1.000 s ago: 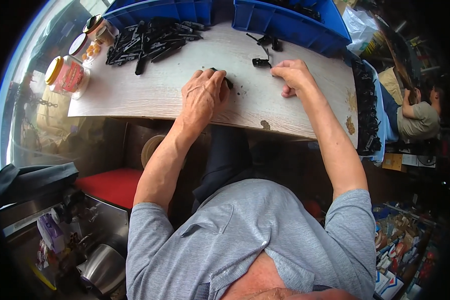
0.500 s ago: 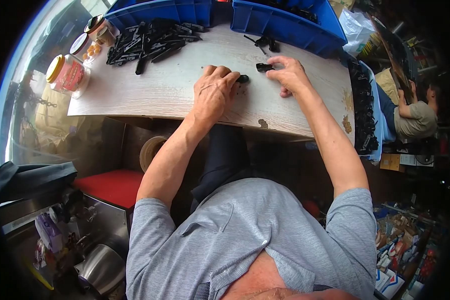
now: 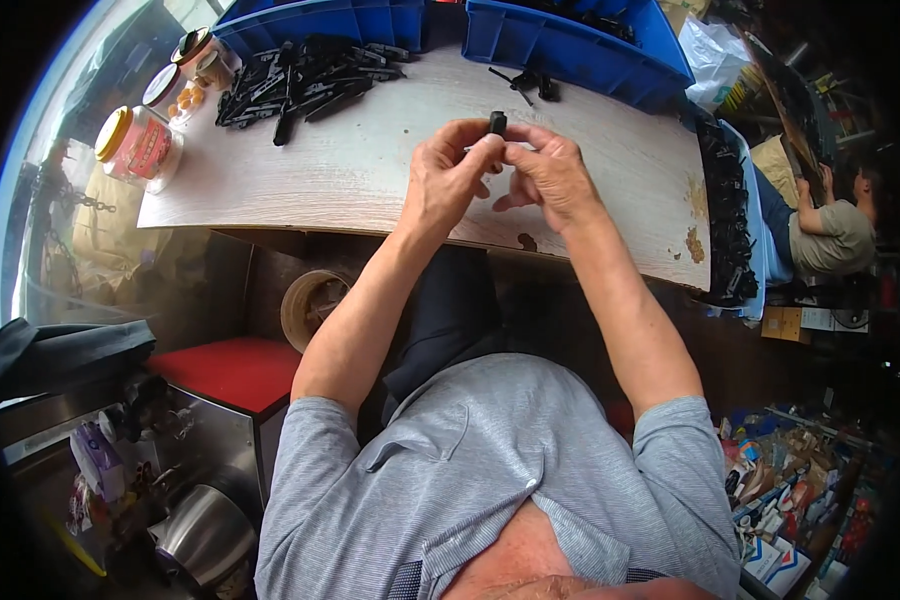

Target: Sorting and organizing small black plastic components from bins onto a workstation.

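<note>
My two hands meet above the tabletop (image 3: 350,185), holding a small black plastic part (image 3: 497,122) that sticks up between the fingertips. My left hand (image 3: 445,172) is closed, its thumb and forefinger pinching the part from the left. From the right, the thumb and forefinger of my right hand (image 3: 555,178) press against it, while its lower fingers curl loosely. The fingers cover the part's lower end, so I cannot tell whether it is one piece or two. Beyond the hands lie a few loose black pieces (image 3: 545,88).
A pile of long black parts (image 3: 290,85) lies far left, beside lidded jars (image 3: 135,145). Two blue bins (image 3: 580,50) line the back edge. At the right edge stands a tub of black parts (image 3: 727,220). A co-worker (image 3: 828,232) sits farther right.
My hands, apart before, have come together. The black piece at my right fingertips has left the tabletop, and a black part now stands upright between both hands.
</note>
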Motion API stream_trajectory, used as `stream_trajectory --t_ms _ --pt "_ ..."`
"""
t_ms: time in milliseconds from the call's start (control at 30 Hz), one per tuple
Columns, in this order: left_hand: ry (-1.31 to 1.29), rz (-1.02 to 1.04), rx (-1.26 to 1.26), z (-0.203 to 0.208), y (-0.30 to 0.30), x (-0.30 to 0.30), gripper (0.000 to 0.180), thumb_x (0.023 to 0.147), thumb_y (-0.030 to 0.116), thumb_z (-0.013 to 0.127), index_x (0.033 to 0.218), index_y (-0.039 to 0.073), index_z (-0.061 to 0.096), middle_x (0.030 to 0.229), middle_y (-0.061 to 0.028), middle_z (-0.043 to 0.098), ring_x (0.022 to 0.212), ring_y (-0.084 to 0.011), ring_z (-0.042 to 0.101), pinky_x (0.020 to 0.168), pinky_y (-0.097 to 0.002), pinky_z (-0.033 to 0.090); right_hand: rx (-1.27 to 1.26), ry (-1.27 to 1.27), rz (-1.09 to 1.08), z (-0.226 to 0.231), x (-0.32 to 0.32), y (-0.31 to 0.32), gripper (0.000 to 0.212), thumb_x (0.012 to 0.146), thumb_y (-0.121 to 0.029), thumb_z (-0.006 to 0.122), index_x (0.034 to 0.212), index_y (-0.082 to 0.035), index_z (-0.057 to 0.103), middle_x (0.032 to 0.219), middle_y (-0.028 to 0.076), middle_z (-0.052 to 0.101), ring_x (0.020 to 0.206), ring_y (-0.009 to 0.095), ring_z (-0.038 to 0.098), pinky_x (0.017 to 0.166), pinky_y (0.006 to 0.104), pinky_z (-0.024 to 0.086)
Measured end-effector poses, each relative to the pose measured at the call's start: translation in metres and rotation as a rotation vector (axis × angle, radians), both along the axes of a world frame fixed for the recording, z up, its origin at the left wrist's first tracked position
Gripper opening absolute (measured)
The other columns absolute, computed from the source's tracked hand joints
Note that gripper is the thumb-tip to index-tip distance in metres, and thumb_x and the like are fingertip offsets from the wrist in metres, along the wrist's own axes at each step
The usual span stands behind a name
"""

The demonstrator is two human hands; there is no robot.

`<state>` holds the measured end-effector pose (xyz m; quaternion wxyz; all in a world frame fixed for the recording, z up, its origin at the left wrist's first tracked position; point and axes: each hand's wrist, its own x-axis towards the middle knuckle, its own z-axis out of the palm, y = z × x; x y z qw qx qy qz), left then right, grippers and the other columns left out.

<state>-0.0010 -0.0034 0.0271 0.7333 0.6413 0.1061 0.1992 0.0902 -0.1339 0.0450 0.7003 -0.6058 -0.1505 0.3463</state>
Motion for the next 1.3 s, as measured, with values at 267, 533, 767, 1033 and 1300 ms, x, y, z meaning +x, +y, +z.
stream_trajectory --t_ms 267,533,767,1033,1300 --pt "0.018 0.009 -0.139 -0.005 0.020 -0.006 0.021 0.091 0.015 0.067 0.103 -0.002 0.064 0.085 -0.0080 0.070 0.073 -0.0104 0.066 0.057 -0.0225 0.054 -0.073 -0.090 0.034 -0.004 -0.007 0.008 0.031 0.084 -0.015 0.071 0.109 0.001 0.061 0.080 0.009 0.068 0.044 0.008 0.048 0.046 0.0292 0.052" --pt "-0.122 0.308 1.082 -0.011 0.028 -0.004 0.024 0.079 0.002 0.068 0.102 0.008 0.068 0.088 -0.0111 0.067 0.078 -0.0285 0.063 0.070 -0.0346 0.051 -0.163 -0.015 -0.054 -0.012 0.005 0.010 0.027 0.085 -0.025 0.073 0.095 -0.003 0.062 0.051 -0.002 0.046 0.039 0.010 0.044 0.043 0.0312 0.051" --pt "-0.105 0.233 1.175 -0.027 0.023 0.001 0.019 0.079 0.008 0.066 0.097 0.011 0.068 0.086 -0.0074 0.066 0.083 -0.0292 0.060 0.076 -0.0378 0.048 -0.374 -0.073 -0.131 -0.009 0.003 0.022 0.020 0.085 -0.024 0.072 0.088 -0.006 0.064 0.055 -0.001 0.050 0.039 0.010 0.046 0.040 0.0294 0.048" --pt "0.013 0.192 1.371 -0.015 0.021 -0.005 0.020 0.079 0.007 0.066 0.099 0.011 0.069 0.092 -0.0054 0.070 0.085 -0.0272 0.063 0.074 -0.0359 0.051 -0.494 -0.211 -0.152 -0.014 0.004 0.024 0.020 0.081 -0.020 0.075 0.080 -0.004 0.064 0.062 0.004 0.058 0.038 0.012 0.050 0.037 0.0288 0.046" --pt "-0.157 0.315 1.051 -0.022 0.022 -0.013 0.025 0.076 0.003 0.069 0.100 0.006 0.067 0.086 -0.0103 0.068 0.078 -0.0302 0.062 0.072 -0.0392 0.051 -0.451 -0.022 -0.074 0.004 -0.002 0.017 0.028 0.087 -0.032 0.069 0.092 -0.005 0.061 0.051 0.000 0.045 0.039 0.014 0.049 0.040 0.0328 0.049"
